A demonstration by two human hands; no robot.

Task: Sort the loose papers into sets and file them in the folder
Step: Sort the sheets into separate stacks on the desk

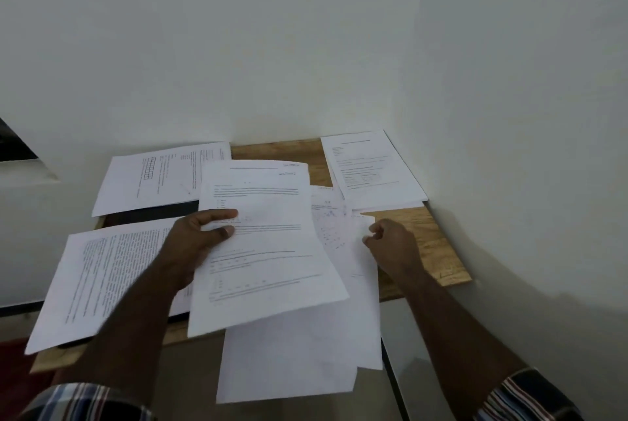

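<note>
a: nearest the camera, blank-looking sheets hang over the near edge of the wooden table, half off it.

b: and the hands?

a: the left hand pinches a printed page at its left margin, thumb on top, holding it tilted above the pile. the right hand is curled at the edge of a faintly printed sheet; whether it actually grips that sheet cannot be told.

b: the other papers?

a: a dense text page lies near left, overhanging the corner. farther back, a sheet with a grid sits far left and a small stack far right, against the wall.

b: the folder?

a: probably the dark thing showing under the left papers, mostly covered.

b: risks?

a: the overhanging sheets would likely slide to the floor if the pile is nudged, and sets may get mixed while overlapping pages are pulled apart.
</note>
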